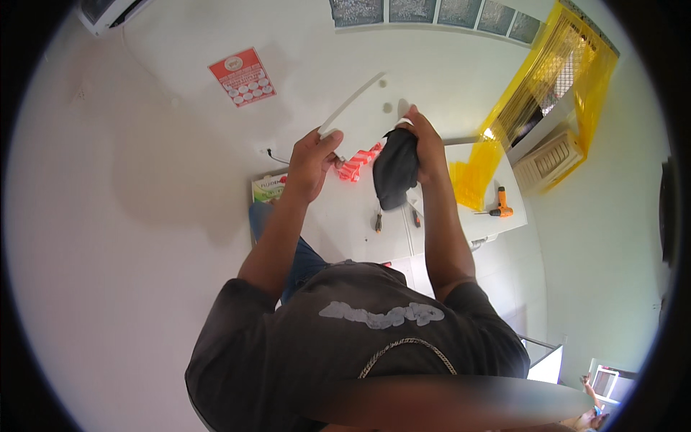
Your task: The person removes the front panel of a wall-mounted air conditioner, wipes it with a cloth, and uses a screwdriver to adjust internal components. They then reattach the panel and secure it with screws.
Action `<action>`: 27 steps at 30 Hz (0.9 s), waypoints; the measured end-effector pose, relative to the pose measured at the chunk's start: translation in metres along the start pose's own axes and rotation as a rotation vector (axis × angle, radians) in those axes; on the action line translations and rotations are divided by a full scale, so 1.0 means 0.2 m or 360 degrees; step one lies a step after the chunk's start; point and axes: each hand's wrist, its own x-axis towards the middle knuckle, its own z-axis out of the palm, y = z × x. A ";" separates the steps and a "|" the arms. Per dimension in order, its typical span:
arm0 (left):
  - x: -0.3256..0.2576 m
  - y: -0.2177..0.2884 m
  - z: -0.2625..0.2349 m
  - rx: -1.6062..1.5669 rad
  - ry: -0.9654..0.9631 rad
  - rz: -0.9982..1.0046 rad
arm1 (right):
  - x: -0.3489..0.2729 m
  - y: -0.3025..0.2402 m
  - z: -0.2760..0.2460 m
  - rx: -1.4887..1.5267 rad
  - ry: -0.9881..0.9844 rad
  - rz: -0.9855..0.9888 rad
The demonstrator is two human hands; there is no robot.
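In front of me I hold up a thin white panel [356,119] with round spots or holes near its far right side. My left hand [317,160] is closed on its left edge. My right hand [425,140] grips the panel's right side and a crumpled black cloth [396,169], which hangs below it. Between the hands, a red-and-white striped cloth or bag [358,163] shows beneath the panel; I cannot tell whether it touches my left hand.
On the white table [385,245] lie a screwdriver [378,222], another slim dark-handled tool [416,217] and an orange power drill [504,204]. A green-and-white box [269,189] is at the left. Yellow plastic strips [497,137] hang at the right. Another person's hand [589,385] shows far lower right.
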 end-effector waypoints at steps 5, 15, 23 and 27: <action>-0.01 0.00 -0.03 0.0864 0.0413 0.0052 | -0.21 0.01 0.19 -0.0078 -0.0077 -0.0469; -0.19 0.25 -0.18 0.1006 -0.0073 -0.0209 | 0.22 0.33 -0.04 -0.1332 0.0209 -0.1316; -0.08 0.25 -0.40 0.0009 0.0210 -0.0001 | 0.42 1.11 -0.40 -0.1435 0.0177 -0.0434; 0.01 0.15 -0.50 -0.0101 0.0308 -0.0102 | 0.43 1.46 -0.49 -0.1690 -0.0117 -0.0617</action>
